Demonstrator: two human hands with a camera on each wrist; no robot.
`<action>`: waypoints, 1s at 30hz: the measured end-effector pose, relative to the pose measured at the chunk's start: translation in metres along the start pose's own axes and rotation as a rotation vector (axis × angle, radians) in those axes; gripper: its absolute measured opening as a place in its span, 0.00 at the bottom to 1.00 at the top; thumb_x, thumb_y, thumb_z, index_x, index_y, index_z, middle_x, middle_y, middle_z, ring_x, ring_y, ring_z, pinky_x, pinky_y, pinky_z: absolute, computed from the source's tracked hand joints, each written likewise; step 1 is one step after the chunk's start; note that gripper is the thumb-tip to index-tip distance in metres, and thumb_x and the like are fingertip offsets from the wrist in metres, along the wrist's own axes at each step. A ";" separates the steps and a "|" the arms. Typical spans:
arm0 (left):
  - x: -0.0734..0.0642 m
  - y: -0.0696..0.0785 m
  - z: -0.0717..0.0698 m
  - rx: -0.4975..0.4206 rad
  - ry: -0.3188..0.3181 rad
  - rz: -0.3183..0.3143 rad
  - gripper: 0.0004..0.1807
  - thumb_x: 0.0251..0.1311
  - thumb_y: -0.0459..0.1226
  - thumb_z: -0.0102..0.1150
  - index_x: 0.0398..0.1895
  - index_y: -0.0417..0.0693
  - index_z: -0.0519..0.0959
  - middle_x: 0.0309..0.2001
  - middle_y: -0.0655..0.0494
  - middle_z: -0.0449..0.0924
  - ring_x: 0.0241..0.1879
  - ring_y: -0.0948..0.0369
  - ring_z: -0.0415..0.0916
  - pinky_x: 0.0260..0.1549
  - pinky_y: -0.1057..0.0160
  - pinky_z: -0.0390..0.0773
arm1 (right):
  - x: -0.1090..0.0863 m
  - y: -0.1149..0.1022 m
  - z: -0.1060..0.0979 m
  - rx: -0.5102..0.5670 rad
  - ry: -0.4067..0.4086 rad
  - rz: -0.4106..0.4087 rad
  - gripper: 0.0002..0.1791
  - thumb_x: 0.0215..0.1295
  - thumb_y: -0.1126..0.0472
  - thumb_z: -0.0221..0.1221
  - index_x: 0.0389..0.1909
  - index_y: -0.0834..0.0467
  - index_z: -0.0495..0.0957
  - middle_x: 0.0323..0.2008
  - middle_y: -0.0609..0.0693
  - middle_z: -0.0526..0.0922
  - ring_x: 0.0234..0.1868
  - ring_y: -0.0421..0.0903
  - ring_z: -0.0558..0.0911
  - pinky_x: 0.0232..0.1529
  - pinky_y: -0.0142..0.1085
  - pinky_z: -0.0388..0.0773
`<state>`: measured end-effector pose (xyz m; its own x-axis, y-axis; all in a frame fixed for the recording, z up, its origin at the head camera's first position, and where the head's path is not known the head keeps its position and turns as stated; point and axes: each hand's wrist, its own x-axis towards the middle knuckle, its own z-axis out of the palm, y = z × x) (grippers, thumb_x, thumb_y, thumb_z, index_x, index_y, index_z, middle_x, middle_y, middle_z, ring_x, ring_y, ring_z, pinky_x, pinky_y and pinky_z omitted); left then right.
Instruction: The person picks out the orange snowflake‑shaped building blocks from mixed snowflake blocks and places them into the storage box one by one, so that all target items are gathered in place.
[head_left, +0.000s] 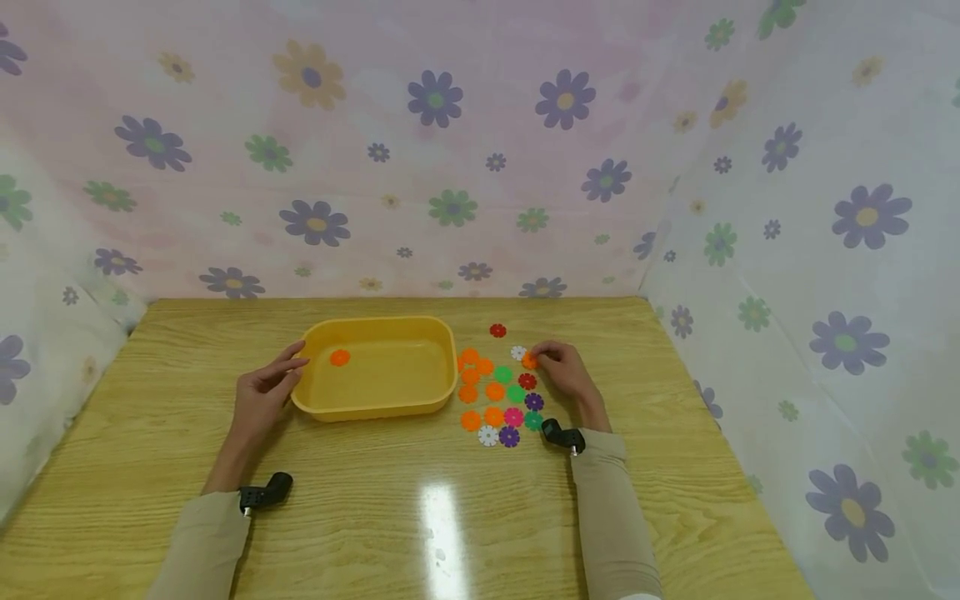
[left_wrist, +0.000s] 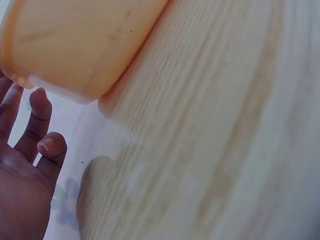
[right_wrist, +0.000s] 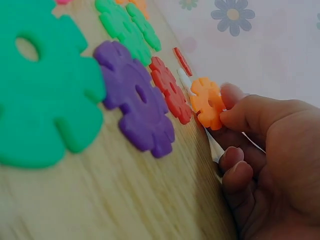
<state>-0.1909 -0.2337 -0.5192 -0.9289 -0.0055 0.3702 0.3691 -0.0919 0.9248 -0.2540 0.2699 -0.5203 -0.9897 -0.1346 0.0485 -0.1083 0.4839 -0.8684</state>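
Note:
In the head view, my left hand (head_left: pixel 258 400) is at the left end of a yellow plastic basin (head_left: pixel 375 411), its fingertips touching the rim. The left wrist view shows loosely bent fingers beside the basin wall (left_wrist: pixel 85 55); the thumb is out of that view. Inside the basin lies one orange flower-shaped disc (head_left: pixel 341 357). My right hand (head_left: pixel 566 371) pinches another orange notched disc (right_wrist: pixel 206 102) between thumb and forefinger, tilted up by the far side of the loose discs. Near it are a white disc (head_left: pixel 518 353) and a red disc (head_left: pixel 527 381).
Right of the basin, several flat notched discs lie on the wooden table (head_left: pixel 360 517): orange (head_left: pixel 470 420), green (head_left: pixel 503 374), purple (head_left: pixel 509 436), pink (head_left: pixel 513 417) and white (head_left: pixel 488 435). A separate red disc (head_left: pixel 498 331) lies farther back. Flower-printed cloth (head_left: pixel 495 242) stands behind the table.

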 end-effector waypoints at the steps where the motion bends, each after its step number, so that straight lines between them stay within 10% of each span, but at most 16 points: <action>1: 0.000 0.000 0.000 0.005 0.000 -0.001 0.13 0.71 0.22 0.53 0.50 0.13 0.75 0.65 0.53 0.79 0.67 0.69 0.72 0.55 0.75 0.76 | 0.000 0.000 0.000 0.002 -0.004 0.002 0.12 0.78 0.69 0.50 0.47 0.70 0.82 0.50 0.66 0.83 0.56 0.59 0.79 0.63 0.50 0.73; 16: 0.000 -0.004 -0.001 0.009 0.000 0.006 0.13 0.71 0.22 0.52 0.51 0.14 0.76 0.66 0.54 0.78 0.68 0.70 0.71 0.55 0.75 0.76 | -0.005 0.004 -0.002 0.052 -0.053 -0.055 0.16 0.73 0.64 0.61 0.56 0.67 0.82 0.51 0.65 0.83 0.38 0.40 0.79 0.44 0.29 0.77; 30: -0.001 -0.001 -0.003 0.041 -0.013 -0.036 0.16 0.72 0.25 0.54 0.53 0.14 0.74 0.67 0.58 0.77 0.68 0.73 0.70 0.54 0.77 0.76 | -0.019 -0.022 -0.005 0.056 -0.077 -0.004 0.18 0.71 0.67 0.61 0.59 0.69 0.80 0.52 0.67 0.83 0.38 0.51 0.75 0.40 0.31 0.74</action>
<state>-0.1903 -0.2363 -0.5204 -0.9412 0.0096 0.3377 0.3369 -0.0509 0.9402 -0.2338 0.2662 -0.4992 -0.9788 -0.2040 0.0160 -0.1052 0.4346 -0.8944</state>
